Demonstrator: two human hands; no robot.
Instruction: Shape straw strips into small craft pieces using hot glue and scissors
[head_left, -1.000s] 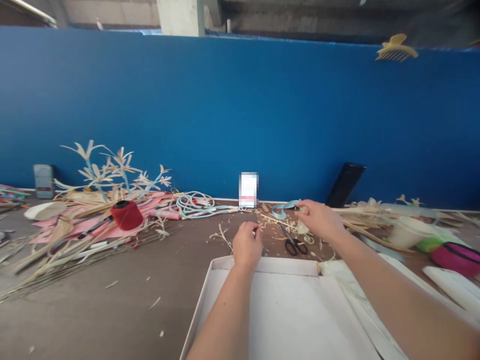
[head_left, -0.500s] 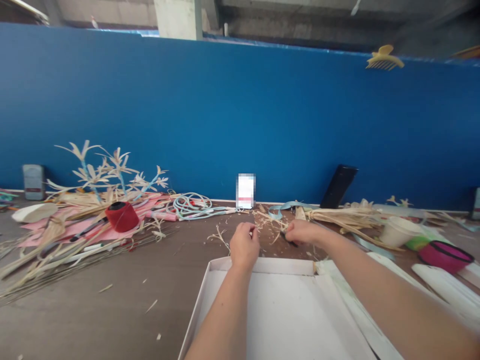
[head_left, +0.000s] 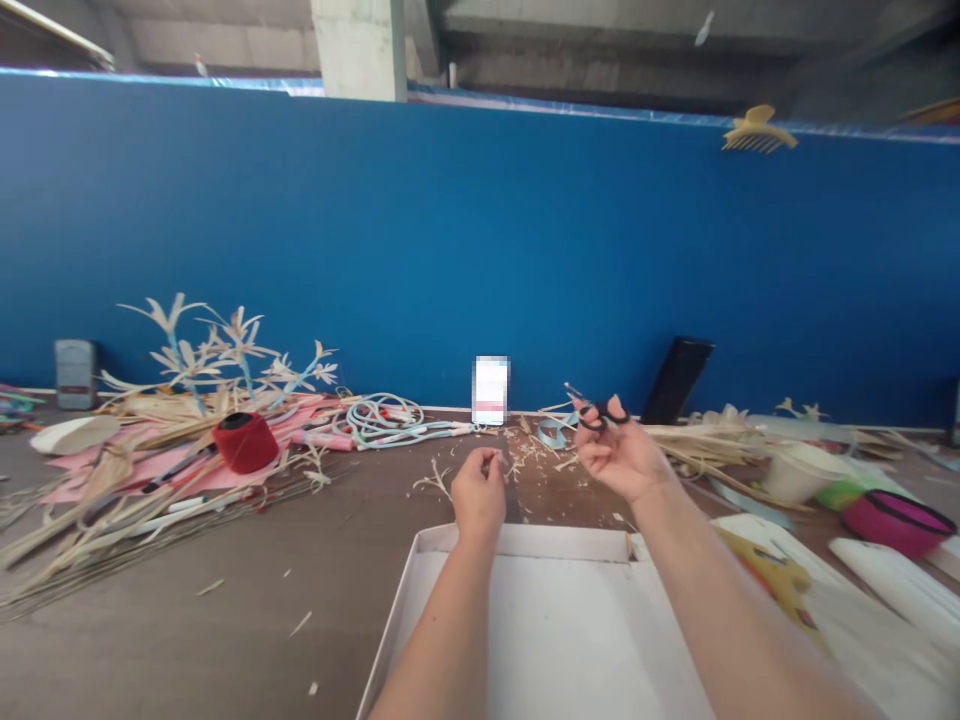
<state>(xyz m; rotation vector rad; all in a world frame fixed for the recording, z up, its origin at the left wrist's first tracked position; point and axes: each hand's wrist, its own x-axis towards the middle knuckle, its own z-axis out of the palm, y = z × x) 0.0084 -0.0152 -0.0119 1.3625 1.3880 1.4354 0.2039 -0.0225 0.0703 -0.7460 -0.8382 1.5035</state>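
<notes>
My right hand is raised over the table with its fingers in the loops of a pair of small black-handled scissors, whose blades point up and left. My left hand is pinched closed above the far rim of the white box lid; a tiny pale bit shows at its fingertips, too small to name. Between the hands, pale shavings are scattered on the brown table. A thin branched strip lies just left of my left hand. A curl of light blue ribbon lies behind the scissors.
Straw flowers on blue stems, pink sheets, a red-and-black roll and a coiled pale blue cord crowd the left. A lit phone leans on the blue partition. A paper cup and magenta pouch stand right.
My right hand has lifted from the tabletop and turned, bringing the scissors up into view. My left hand has shifted slightly left and stays pinched. The camera view has tilted slightly up.
</notes>
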